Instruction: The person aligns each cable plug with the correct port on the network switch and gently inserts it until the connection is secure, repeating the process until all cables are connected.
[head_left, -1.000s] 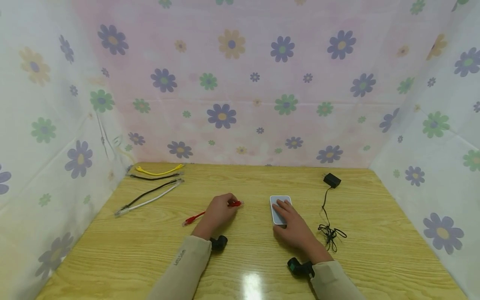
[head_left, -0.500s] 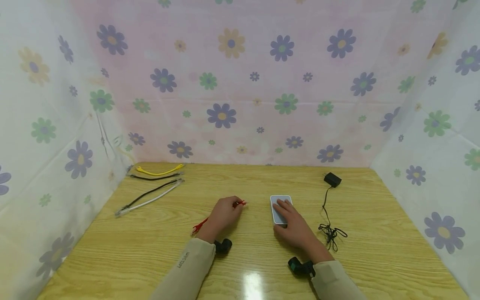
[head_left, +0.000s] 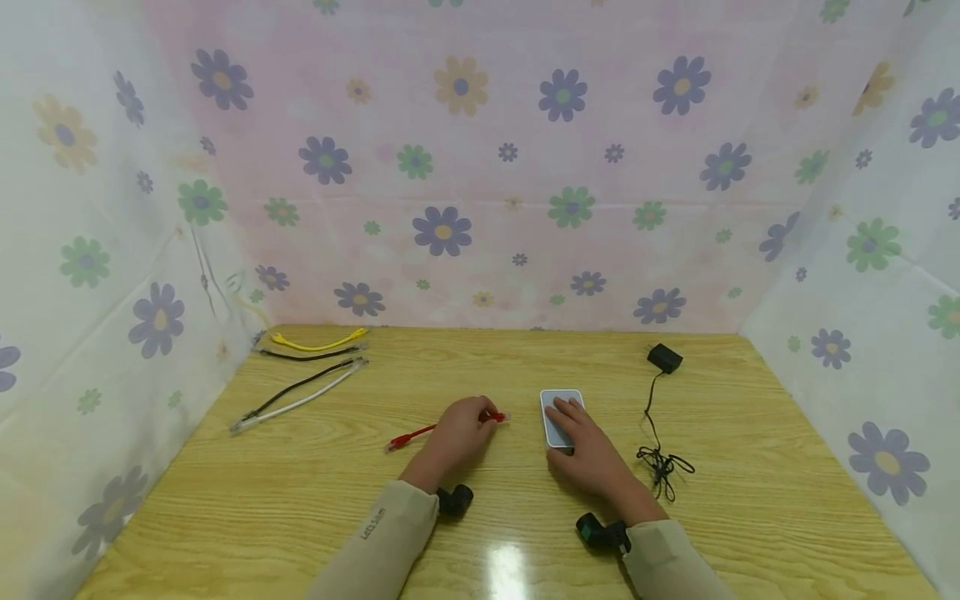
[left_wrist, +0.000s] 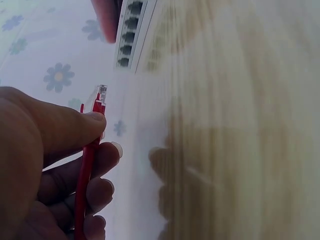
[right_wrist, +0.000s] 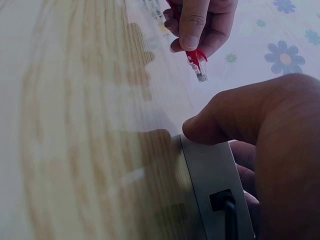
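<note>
My left hand (head_left: 459, 437) pinches a red Ethernet cable (head_left: 412, 436) near one end, between thumb and fingers. In the left wrist view its clear plug (left_wrist: 102, 92) sticks out past the thumb, apart from the network switch (left_wrist: 131, 37), whose row of ports shows. My right hand (head_left: 588, 450) holds the white network switch (head_left: 552, 398) on the table, fingers across its top and thumb against its near side. A black cord (right_wrist: 230, 215) enters a jack in the switch, close to the right thumb (right_wrist: 210, 122). The cable's other end trails behind the left hand.
At the back left lie a yellow cable (head_left: 318, 345), black cables (head_left: 300, 384) and a white cable (head_left: 300, 406). A black power adapter (head_left: 664, 358) with a bundled cord (head_left: 660, 467) lies to the right. Floral cloth (head_left: 480, 167) walls the table (head_left: 262, 508) on three sides.
My left hand has moved right with the red cable, bringing its plug closer to the network switch. My right hand has stayed on the switch.
</note>
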